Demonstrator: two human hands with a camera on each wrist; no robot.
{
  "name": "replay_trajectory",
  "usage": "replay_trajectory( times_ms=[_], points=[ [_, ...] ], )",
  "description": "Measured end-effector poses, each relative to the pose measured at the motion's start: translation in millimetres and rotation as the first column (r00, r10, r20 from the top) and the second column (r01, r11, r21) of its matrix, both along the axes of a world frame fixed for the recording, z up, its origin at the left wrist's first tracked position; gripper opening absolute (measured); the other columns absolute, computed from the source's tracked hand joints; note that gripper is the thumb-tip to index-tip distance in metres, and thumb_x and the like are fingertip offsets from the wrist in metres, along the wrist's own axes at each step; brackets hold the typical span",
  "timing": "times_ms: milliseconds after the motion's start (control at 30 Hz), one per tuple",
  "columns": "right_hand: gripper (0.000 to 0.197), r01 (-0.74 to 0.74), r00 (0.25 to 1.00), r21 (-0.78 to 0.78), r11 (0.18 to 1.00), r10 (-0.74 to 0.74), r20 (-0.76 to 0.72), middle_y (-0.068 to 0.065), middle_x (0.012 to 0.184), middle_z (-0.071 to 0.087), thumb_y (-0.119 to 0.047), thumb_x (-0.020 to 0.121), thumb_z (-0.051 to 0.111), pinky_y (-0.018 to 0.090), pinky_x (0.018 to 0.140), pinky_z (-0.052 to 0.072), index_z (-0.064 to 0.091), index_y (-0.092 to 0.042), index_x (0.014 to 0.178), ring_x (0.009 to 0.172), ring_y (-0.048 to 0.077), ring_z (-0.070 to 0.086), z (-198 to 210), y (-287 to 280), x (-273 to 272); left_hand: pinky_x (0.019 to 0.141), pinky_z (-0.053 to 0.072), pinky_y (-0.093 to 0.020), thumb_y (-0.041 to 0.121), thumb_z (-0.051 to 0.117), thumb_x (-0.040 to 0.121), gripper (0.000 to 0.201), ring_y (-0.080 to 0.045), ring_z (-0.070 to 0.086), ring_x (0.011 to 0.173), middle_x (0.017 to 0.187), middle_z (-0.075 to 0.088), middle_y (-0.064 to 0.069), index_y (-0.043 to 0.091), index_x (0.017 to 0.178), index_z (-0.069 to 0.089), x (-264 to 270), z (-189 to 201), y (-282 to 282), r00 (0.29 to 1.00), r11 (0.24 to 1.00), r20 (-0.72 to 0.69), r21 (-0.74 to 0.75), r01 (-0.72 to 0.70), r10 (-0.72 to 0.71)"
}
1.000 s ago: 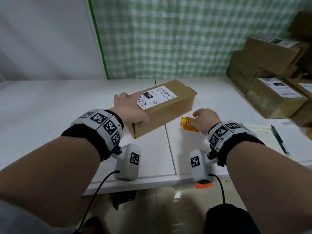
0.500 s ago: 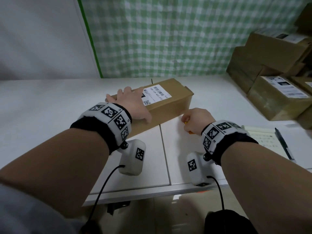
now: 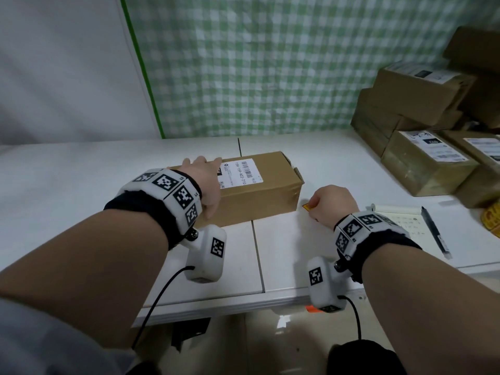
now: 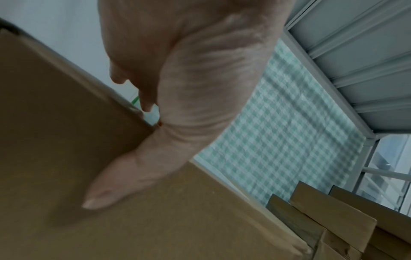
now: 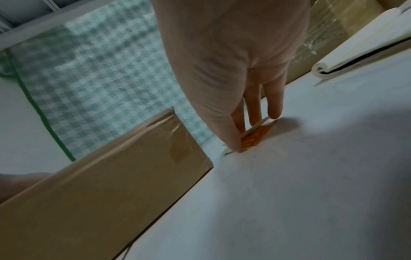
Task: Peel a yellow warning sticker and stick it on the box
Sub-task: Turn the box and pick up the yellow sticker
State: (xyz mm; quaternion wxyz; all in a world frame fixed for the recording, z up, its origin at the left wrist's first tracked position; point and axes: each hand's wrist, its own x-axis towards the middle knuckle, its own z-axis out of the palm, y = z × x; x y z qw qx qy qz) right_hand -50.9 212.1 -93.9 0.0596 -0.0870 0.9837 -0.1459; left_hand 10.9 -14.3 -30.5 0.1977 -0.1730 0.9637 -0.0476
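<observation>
A brown cardboard box (image 3: 259, 196) with a white shipping label (image 3: 238, 171) lies on the white table (image 3: 284, 253). My left hand (image 3: 205, 180) lies over its left end, fingers across the top. The thumb (image 4: 124, 181) presses the box's near side (image 4: 66, 140). My right hand (image 3: 330, 204) is on the table just right of the box's near corner. It pinches a small yellow-orange warning sticker (image 5: 255, 137) between thumb and fingers. In the head view only a corner of the sticker (image 3: 306, 206) shows past the knuckles.
Several taped cardboard boxes (image 3: 422, 158) are stacked at the back right. An open notepad (image 3: 400, 226) with a black pen (image 3: 435, 231) lies right of my right hand, and something yellow (image 3: 491, 217) shows at the frame edge. A green checked curtain hangs behind the table.
The box has turned under my left hand so its long side faces me more squarely. My right hand has closed over the sticker, so less of it shows.
</observation>
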Motion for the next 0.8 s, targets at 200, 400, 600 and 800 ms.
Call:
replay_trajectory(
  times_ms=[200, 400, 600, 800],
  points=[
    [0.021, 0.103, 0.994, -0.106, 0.989, -0.107, -0.034, 0.011, 0.099, 0.070, -0.011, 0.082, 0.055, 0.029, 0.070, 0.049, 0.073, -0.008, 0.092, 0.090, 0.029, 0.063, 3, 6, 3, 0.103, 0.031, -0.062, 0.029, 0.083, 0.060, 0.125, -0.035, 0.007, 0.142, 0.154, 0.015, -0.004, 0.032, 0.147, -0.007, 10, 1, 1, 0.999, 0.999, 0.030, -0.045, 0.031, -0.029],
    [0.014, 0.092, 0.952, -0.348, 0.933, -0.186, -0.245, 0.006, 0.094, 0.069, -0.017, 0.083, 0.058, 0.032, 0.068, 0.050, 0.071, -0.020, 0.085, 0.085, 0.027, 0.062, 30, 12, 13, 0.112, 0.016, -0.059, 0.059, 0.067, 0.067, 0.108, -0.034, -0.006, 0.145, 0.159, 0.002, -0.009, 0.033, 0.149, 0.001, 10, 5, 12, 0.986, 0.962, -0.165, 0.270, 0.037, 0.008],
    [0.007, 0.037, 0.947, -0.598, 0.801, -0.219, -0.234, 0.000, 0.074, 0.065, -0.022, 0.075, 0.069, 0.040, 0.072, 0.055, 0.066, -0.018, 0.070, 0.077, 0.024, 0.063, 45, 20, 24, 0.103, 0.034, -0.030, 0.031, 0.061, 0.084, 0.062, -0.020, 0.045, 0.127, 0.141, 0.047, -0.003, 0.019, 0.141, 0.040, 21, 21, 42, 0.863, 0.831, -0.501, 0.504, 0.235, 0.060],
    [0.017, -0.074, 0.978, -0.738, 0.670, -0.095, -0.184, -0.007, 0.060, 0.057, -0.011, 0.071, 0.075, 0.027, 0.055, 0.041, 0.063, -0.019, 0.061, 0.056, 0.010, 0.049, 63, 14, 42, 0.078, 0.051, -0.025, 0.024, 0.056, 0.088, 0.034, -0.014, 0.063, 0.080, 0.096, 0.068, -0.002, 0.023, 0.122, 0.059, 31, 32, 67, 0.854, 0.525, -0.471, 0.795, 0.303, 0.221]
  ],
)
